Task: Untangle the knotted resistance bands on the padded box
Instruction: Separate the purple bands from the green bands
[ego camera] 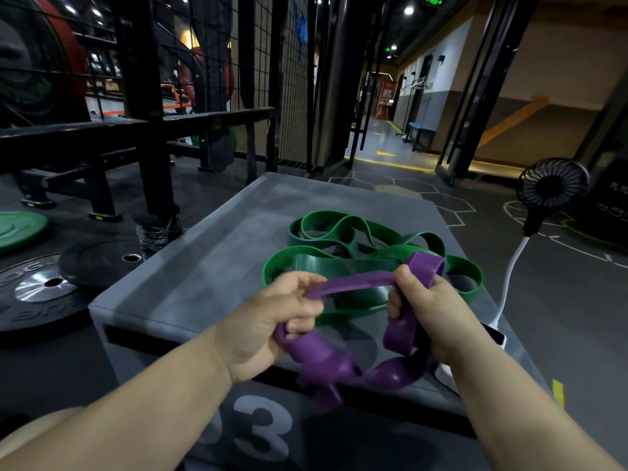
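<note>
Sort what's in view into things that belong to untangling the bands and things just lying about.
Job: purple band, gripped by left hand and right hand; green band; padded box.
Lying about: small fan; green weight plate; black weight plates.

big grey "03" [265, 430] printed on the front face of the padded box [210, 232], lower centre; the 3 is clear, the 0 only partly visible. black weight plate [37, 290] at left edge has raised lettering round its rim, only "og" reads at the top, lower letters too dark to tell. black box [611, 202] at right edge shows pale letters "pl yo", cut by the frame. green lit exit sign [433, 0] at top right, characters too blurred to read. smaller green sign [388, 49] down the corridor, unreadable. yellow arrow [385, 153] painted on the floor at the doorway.
</note>
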A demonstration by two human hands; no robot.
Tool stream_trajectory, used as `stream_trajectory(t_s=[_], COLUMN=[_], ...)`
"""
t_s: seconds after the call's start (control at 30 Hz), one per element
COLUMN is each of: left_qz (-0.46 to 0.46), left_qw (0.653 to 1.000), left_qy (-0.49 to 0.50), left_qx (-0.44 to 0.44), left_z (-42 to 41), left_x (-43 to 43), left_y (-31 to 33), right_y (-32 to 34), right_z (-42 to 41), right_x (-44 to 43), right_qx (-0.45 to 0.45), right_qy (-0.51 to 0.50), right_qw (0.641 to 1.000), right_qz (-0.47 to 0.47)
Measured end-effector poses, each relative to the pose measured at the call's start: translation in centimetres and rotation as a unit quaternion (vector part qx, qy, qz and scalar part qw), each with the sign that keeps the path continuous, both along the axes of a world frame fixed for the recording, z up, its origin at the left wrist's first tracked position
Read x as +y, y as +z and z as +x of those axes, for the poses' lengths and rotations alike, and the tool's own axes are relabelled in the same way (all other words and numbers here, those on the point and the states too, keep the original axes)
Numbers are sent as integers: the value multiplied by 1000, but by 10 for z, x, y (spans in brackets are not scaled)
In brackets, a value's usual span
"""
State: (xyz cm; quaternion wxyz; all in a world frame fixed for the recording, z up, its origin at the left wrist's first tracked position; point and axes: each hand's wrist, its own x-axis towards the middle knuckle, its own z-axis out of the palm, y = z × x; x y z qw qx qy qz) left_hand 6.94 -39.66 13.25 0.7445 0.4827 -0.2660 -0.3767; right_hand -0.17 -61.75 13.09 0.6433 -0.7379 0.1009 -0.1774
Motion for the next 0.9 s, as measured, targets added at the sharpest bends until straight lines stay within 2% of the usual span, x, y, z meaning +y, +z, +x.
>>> stream_trajectory(t_s=[0.07,0.13,0.23,0.3,0.4,0.57,0.67,0.73,0.83,0.9], left_qz=[112,184,201,166,68,-45,-43,-16,13,25], left_qw=[983,945,913,935,984,995,994,990,987,986], left_qy=[61,141,191,167,90,38,101,141,139,140], left_qx=[-134,-231,-298,-267,-136,-75,-2,-20,-84,-91], left_z=[3,8,18,21,17,14,15,15,11,10], left_x=[1,2,6,9,10,4,-1,-4,-7,-9], left_y=[2,3,3,5,7,10,11,11,11,9], right_y=[-1,0,2,1,-3,-3,4,7,8,7], right_z=[0,-1,-2,-2,-3,-8,-11,-13,-17,-18], right_x=[-2,-5,-6,-5,-1,23,35,42,56,61], right_qx=[4,7,15,21,39,56,71,75,89,92], right_qy=[-4,-11,-1,17,60,220,310,375,436,475], right_qw=[1000,999,996,993,984,966,944,921,896,875], right_qz=[-24,-46,-93,-119,-162,-124,-90,-73,-7,12])
